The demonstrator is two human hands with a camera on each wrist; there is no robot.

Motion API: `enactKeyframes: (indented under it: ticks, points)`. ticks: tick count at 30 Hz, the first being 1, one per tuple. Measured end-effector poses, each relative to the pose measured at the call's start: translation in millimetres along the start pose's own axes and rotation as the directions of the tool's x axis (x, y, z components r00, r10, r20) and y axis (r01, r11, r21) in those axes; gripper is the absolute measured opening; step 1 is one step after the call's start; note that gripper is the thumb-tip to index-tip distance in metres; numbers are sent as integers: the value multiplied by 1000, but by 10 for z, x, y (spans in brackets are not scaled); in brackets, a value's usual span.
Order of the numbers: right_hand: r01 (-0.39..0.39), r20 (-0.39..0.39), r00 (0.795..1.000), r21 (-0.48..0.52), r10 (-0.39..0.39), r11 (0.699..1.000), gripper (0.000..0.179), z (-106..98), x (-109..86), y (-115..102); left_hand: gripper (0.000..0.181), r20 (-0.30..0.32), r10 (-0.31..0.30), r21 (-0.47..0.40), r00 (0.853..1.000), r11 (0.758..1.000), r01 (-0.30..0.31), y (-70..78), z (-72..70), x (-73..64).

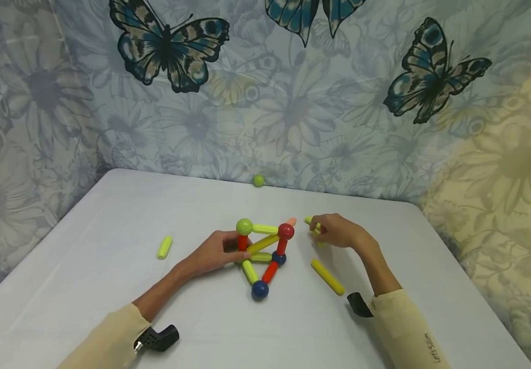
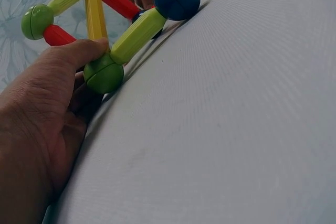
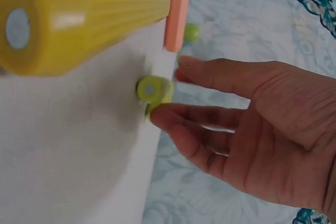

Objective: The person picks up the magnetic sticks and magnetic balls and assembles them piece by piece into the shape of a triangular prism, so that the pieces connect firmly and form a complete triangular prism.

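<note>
A frame of magnetic rods and balls stands on the table, with a red ball [image 1: 286, 231] and a lime ball [image 1: 244, 226] on top and a dark blue ball [image 1: 259, 290] at the near corner. My left hand [image 1: 216, 252] grips its left side, the thumb against a green ball [image 2: 104, 73] and the foot of a yellow rod [image 2: 96, 17]. Right of the frame, my right hand [image 1: 339, 230] reaches down to short lime rods [image 3: 149, 89]. Its fingertips are right at them, while the thumb stands apart from the fingers.
A long yellow rod [image 1: 327, 277] lies near the right forearm. Behind the frame is an orange rod [image 3: 178, 11]. One lime rod [image 1: 165, 247] rests left of the left hand, and a lime ball [image 1: 258, 180] sits at the table's back edge by the patterned wall.
</note>
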State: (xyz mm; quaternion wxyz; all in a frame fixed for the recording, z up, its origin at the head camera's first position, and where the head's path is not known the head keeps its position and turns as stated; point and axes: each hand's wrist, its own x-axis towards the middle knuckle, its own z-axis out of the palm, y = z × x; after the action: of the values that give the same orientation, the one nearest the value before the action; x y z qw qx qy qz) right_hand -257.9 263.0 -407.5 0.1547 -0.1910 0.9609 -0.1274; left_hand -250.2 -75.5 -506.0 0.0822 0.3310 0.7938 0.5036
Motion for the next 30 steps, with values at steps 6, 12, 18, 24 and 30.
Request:
enactKeyframes:
  ticks: [6,12,18,24,30]
  points:
    - [-15,46,999,-77,19,997,32,35,37,3,32,-1,-11,1,1000,1000,11,-8,-11,1]
    - [23,5,1000,-20,-23,1000,30,-37,-30,-13,32,-2,-22,2,1000,1000,22,-1,-30,4]
    - [131,-45,991,118,-126,984,20,-231,-280,-224,32,0,-24,-4,1000,1000,24,1,-26,7]
    - [324,-37,946,131,-322,937,18,-325,-501,-465,32,5,-21,-1,1000,1000,21,-3,-2,18]
    - [492,50,857,210,-512,845,19,-209,-508,-789,31,7,-5,1,1000,1000,5,9,-6,17]
